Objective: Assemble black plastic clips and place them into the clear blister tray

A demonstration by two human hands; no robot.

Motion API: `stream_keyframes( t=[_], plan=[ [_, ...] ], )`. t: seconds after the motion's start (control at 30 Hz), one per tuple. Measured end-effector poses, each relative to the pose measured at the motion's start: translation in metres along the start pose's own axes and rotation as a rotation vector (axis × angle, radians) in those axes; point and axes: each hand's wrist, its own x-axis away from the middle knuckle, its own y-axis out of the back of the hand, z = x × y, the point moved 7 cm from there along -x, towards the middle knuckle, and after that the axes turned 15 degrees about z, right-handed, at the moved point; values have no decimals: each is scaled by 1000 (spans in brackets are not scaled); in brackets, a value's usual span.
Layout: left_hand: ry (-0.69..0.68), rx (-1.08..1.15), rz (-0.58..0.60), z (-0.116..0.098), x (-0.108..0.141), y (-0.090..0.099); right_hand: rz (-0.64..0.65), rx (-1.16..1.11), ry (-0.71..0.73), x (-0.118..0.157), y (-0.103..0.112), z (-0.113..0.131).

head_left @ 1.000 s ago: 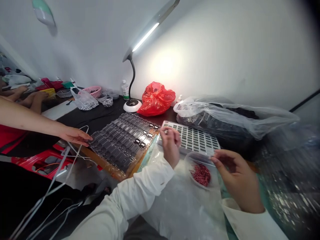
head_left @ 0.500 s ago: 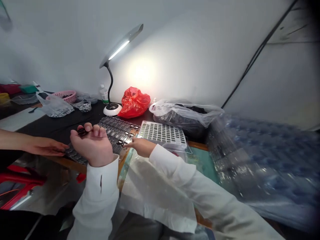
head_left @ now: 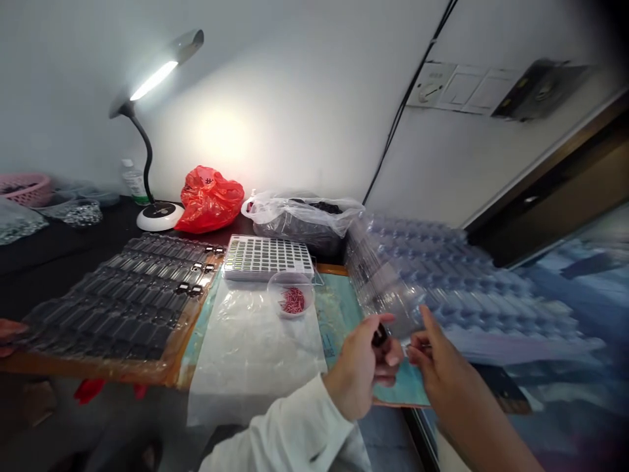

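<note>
At the lower right, my left hand (head_left: 361,367) is curled round small dark pieces (head_left: 380,335). Beside it my right hand (head_left: 445,367) has its index finger raised, while its thumb and other fingers pinch something small that I cannot make out. Both hands are in front of a stack of clear moulded plastic trays (head_left: 457,282). Another clear compartment tray (head_left: 122,295) lies at the left, with several small dark, shiny pieces (head_left: 196,267) along its right side. Between the trays, a round clear bowl (head_left: 293,298) holds pinkish-red bits on a white sheet (head_left: 246,347).
A white grid box (head_left: 268,259) stands behind the bowl. Farther back are a lamp (head_left: 160,216), a red bag (head_left: 210,200) and a clear bag of dark items (head_left: 304,223). Another person's hand (head_left: 10,334) is at the left edge.
The view has swung right. Both my hands have moved from the left tray to the stack at the right, close together. The other person's hand is now mostly out of view.
</note>
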Motion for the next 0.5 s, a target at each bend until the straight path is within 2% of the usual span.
stream_keyframes(
  t=[0.13, 0.23, 0.3, 0.4, 0.5],
  plan=[
    [75, -45, -2, 4, -17, 4, -98, 4, 97, 4, -3, 2],
    [154, -138, 38, 7, -11, 9, -111, 36, 83, 7, 0, 5],
    [162, -194, 20, 10, -3, 15, -108, 31, 60, 10, 4, 7],
    [50, -264, -34, 12, 8, 23, -105, -78, 53, 12, 6, 20],
    [-144, -272, -52, 12, 25, 28, -124, -251, 150, 10, -1, 48]
  ],
)
